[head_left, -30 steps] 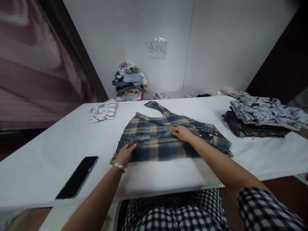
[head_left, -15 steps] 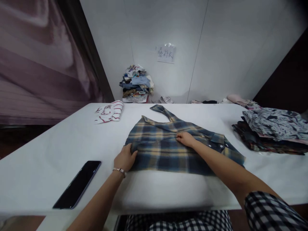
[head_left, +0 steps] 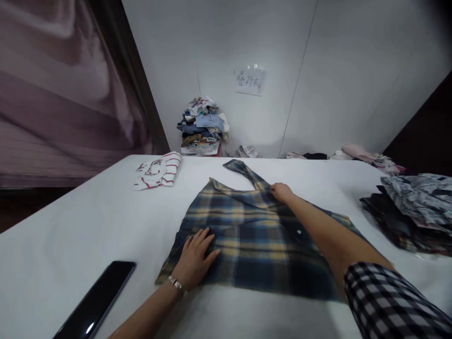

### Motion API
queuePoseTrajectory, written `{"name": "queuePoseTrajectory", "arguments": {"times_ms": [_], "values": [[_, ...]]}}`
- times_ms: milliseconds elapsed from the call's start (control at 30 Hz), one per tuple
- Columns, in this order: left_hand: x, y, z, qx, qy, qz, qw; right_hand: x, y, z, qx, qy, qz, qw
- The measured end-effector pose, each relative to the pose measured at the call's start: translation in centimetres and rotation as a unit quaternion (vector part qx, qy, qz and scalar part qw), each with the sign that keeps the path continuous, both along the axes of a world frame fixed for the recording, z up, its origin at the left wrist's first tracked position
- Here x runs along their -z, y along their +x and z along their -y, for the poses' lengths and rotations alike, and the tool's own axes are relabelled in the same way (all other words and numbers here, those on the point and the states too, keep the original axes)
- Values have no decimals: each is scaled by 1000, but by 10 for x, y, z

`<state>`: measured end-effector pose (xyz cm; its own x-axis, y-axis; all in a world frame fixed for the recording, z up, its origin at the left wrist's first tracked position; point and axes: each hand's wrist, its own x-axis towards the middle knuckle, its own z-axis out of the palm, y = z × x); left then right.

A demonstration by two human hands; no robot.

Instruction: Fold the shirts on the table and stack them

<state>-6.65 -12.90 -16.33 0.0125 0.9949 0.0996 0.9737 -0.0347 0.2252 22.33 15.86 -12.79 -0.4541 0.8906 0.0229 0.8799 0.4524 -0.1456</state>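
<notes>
Your left hand (head_left: 194, 260) lay open, fingers spread, flat on the plaid flannel shirt (head_left: 254, 249); your right hand (head_left: 282, 192) pinched that shirt's upper edge near the collar. The shirt lay spread at centre frame on the white table (head_left: 70, 235). Left to right: black phone (head_left: 95, 301) at lower left, red-striped white garment (head_left: 157, 171) at upper left, clothes heap (head_left: 203, 127) by the wall under a paper sign (head_left: 250, 81), folded clothes stack (head_left: 406, 214) at right edge.
</notes>
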Motion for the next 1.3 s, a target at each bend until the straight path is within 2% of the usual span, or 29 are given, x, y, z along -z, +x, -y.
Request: {"name": "queuePoseTrajectory", "arguments": {"times_ms": [100,167,233,333,433,533,600,700,833,967,1033,1133,1233,1300], "values": [[-18,0,-27,1,24,8,1000,-6,10,5,-49,17,-20,998],[-27,4,-59,16,42,-2,999,-9,18,9,-81,21,-31,996],[-32,10,-97,29,50,-16,998,-8,25,12,-85,23,-27,996],[-31,18,-153,51,52,-46,996,-4,35,14,-41,24,8,999],[-25,17,-195,58,23,-87,994,-1,42,16,-22,30,27,999],[-18,7,-219,47,15,-118,992,0,47,20,-49,44,6,998],[-17,-1,-227,46,20,-127,991,2,51,20,-35,36,-10,999],[-23,-10,-230,46,29,-138,989,8,61,15,30,11,-13,999],[-48,-23,-221,43,60,-152,986,13,77,12,56,8,-36,998],[-77,-34,-194,60,87,-167,980,14,86,18,62,3,-77,995],[-84,-35,-173,56,90,-159,982,16,88,21,80,-9,-86,993],[-76,-31,-138,65,69,-131,987,16,88,17,106,-35,-91,990],[-49,-23,-110,93,19,-68,993,13,76,4,112,-54,-94,988],[-32,-18,-100,83,-5,-17,996,10,58,-10,114,-65,-97,987]]}}
